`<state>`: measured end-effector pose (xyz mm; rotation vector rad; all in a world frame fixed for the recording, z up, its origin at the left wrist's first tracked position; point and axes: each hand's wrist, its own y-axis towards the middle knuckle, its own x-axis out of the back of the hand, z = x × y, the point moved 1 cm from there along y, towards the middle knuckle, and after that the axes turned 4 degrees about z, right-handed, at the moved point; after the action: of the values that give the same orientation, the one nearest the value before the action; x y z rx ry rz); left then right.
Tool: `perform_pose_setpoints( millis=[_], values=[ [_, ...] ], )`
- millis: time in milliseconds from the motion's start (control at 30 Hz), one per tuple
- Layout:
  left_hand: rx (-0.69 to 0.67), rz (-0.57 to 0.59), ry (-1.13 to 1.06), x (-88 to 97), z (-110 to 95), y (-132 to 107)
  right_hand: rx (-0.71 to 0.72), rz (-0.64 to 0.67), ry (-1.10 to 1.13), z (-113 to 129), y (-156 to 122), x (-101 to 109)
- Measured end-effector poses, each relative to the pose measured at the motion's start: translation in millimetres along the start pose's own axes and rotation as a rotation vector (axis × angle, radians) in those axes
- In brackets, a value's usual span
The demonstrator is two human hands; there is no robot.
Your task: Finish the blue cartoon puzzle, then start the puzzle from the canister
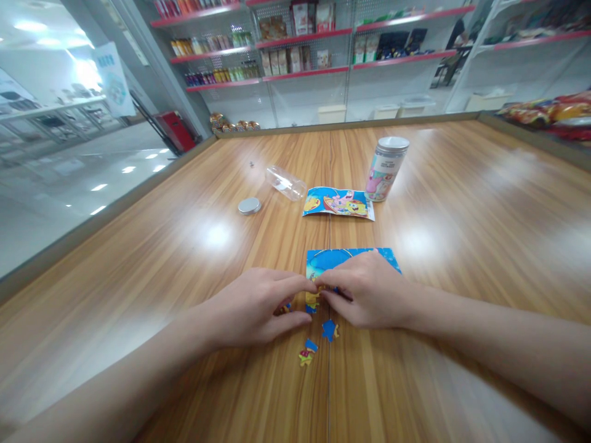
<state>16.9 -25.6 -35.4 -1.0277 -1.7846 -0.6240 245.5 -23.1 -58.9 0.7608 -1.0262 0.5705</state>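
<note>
**Seating a piece at the puzzle's near edge**

I am pinching a piece (pixel 314 300) between my left hand (pixel 258 307) and right hand (pixel 364 295), fingertips meeting at the near edge of the puzzle (pixel 344 258) on the desk (pixel 184 246). To my mind, laying it flat and lining up the tabs before pressing is working best, with my right palm steadying the puzzle.

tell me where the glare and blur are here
Head view: bright glare patches sit on the wooden table either side of the puzzle; table edges bow from wide-angle distortion; the left hand, right hand and far shelves look slightly soft.
</note>
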Motion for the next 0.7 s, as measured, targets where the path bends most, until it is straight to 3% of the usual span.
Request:
perform_pose_setpoints(
  millis=[167,333,433,533,700],
  values=[
    [-0.025,0.053,0.003,1.2,-0.2,-0.7,0.0,-0.006,-0.016,-0.3,0.4,0.3],
    [0.058,-0.088,0.033,20.4,6.4,-10.7,-0.009,0.014,-0.015,0.4,0.4,0.9],
    [0.143,0.045,0.039,30.9,8.0,-15.0,0.013,-0.041,0.006,-0.4,-0.1,-1.1],
    [0.212,0.209,-0.009,30.6,6.8,-13.5,0.051,-0.189,0.054,-1.2,-1.0,-1.9],
    [0.245,0.256,-0.059,22.4,5.5,-9.7,-0.032,-0.399,0.117,-3.6,-1.3,2.1]
  ],
)
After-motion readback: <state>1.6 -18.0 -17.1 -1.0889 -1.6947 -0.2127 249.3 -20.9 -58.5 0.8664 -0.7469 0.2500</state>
